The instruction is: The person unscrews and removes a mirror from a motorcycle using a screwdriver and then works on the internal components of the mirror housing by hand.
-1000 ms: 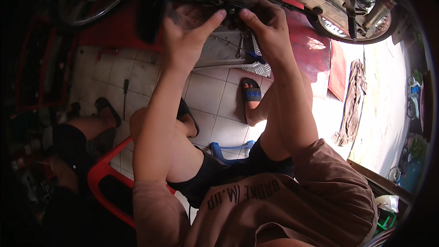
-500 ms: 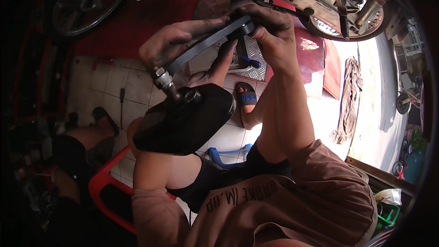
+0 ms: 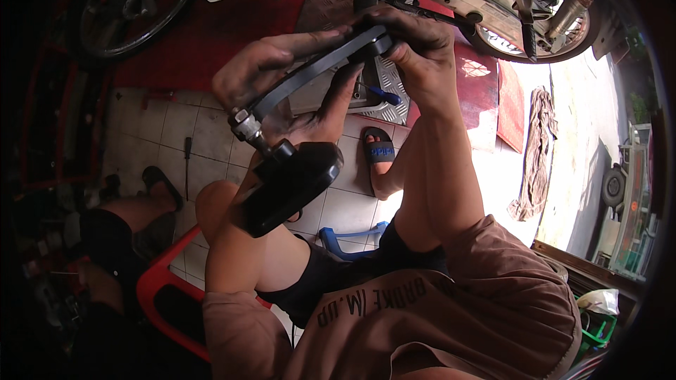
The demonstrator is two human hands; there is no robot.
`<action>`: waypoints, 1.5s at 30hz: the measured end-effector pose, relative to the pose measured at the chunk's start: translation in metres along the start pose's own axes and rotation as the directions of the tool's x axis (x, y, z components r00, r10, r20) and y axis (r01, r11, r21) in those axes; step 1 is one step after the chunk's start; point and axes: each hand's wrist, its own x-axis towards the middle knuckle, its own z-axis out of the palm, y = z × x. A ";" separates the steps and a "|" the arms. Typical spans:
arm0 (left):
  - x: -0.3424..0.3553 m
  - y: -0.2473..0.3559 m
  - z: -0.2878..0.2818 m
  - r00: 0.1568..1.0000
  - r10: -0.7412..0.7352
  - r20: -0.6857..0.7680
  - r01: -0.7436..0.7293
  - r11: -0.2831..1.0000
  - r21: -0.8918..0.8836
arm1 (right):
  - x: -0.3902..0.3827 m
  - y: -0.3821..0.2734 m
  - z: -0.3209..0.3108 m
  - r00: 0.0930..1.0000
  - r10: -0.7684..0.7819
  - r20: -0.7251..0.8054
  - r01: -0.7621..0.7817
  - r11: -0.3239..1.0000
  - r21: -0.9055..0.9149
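1. Two hands of mine are holding a black mirror [image 3: 292, 186], whose housing is hanging just left of the frame's centre.
2. My right hand [image 3: 426, 56], right of upper centre, is grasping the upper end of the mirror's curved stem [image 3: 317, 65], the thumb pressing close to its round tip.
3. My left hand [image 3: 246, 70], left of upper centre, is curling behind the stem, fingers above and thumb below, grasping near that same end; with the contact partly hidden, I cannot tell how firmly.
4. A silver nut [image 3: 248, 127] is sitting near the stem's lower end, beside the housing.
5. Beyond my right thumb, a blue-handled screwdriver [image 3: 389, 97] is lying by a patterned metal plate [image 3: 391, 77].
6. A motorcycle [image 3: 451, 0] is stretching across the top of the frame, wheels showing at upper left and upper right.
7. At right, a crumpled brown cloth [image 3: 537, 148] is lying on the floor; at lower left, a red chair [image 3: 156, 285] is standing; at left, another person's leg [image 3: 141, 200] is showing near a dark-handled screwdriver [image 3: 188, 148] on the tiles.
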 end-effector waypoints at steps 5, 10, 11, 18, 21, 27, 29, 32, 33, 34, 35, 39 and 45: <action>-0.006 -0.005 -0.009 0.989 0.028 0.149 -0.035 0.999 0.042 | 0.001 -0.003 0.001 1.000 0.000 -0.006 0.000 1.000 -0.014; 0.004 0.010 -0.015 0.958 0.022 0.286 -0.097 0.963 0.251 | -0.001 -0.004 0.001 0.997 0.070 -0.026 -0.072 0.995 -0.070; 0.006 0.015 -0.015 0.942 0.002 0.336 -0.132 0.922 0.364 | -0.002 -0.003 0.002 0.997 0.071 -0.026 -0.072 0.995 -0.069; -0.008 -0.013 0.012 0.721 -0.690 -0.070 0.575 0.651 -0.495 | -0.001 0.001 0.011 0.910 0.356 -0.213 -0.389 0.910 -0.142; -0.014 -0.029 0.006 0.596 -0.800 0.070 0.709 0.484 -0.513 | 0.000 0.005 0.014 0.872 0.424 -0.244 -0.468 0.869 -0.159; -0.017 -0.031 0.013 0.566 -0.824 -0.024 0.667 0.475 -0.573 | -0.001 0.005 0.017 0.838 0.493 -0.232 -0.525 0.846 -0.097; -0.015 -0.033 0.011 0.587 -0.810 -0.016 0.661 0.490 -0.568 | 0.001 0.003 0.017 0.834 0.508 -0.215 -0.527 0.849 -0.035; -0.016 -0.033 0.012 0.604 -0.797 0.022 0.665 0.489 -0.564 | -0.001 0.002 0.015 0.825 0.527 -0.204 -0.547 0.836 -0.052; -0.016 -0.032 0.011 0.606 -0.795 0.044 0.675 0.484 -0.558 | -0.001 0.004 0.014 0.830 0.517 -0.211 -0.540 0.838 -0.070; -0.015 -0.033 0.011 0.606 -0.794 0.044 0.675 0.485 -0.556 | -0.002 0.005 0.014 0.834 0.507 -0.218 -0.534 0.841 -0.087; -0.014 -0.033 0.010 0.634 -0.772 0.048 0.666 0.513 -0.542 | -0.002 0.006 0.014 0.834 0.507 -0.218 -0.533 0.842 -0.084; -0.009 -0.025 0.013 0.730 -0.684 0.005 0.619 0.658 -0.429 | -0.002 0.008 0.011 0.894 0.410 -0.181 -0.432 0.896 -0.103; -0.014 -0.019 0.010 0.900 -0.431 0.064 0.431 0.862 -0.266 | 0.001 -0.006 0.010 0.948 0.284 -0.145 -0.306 0.939 -0.159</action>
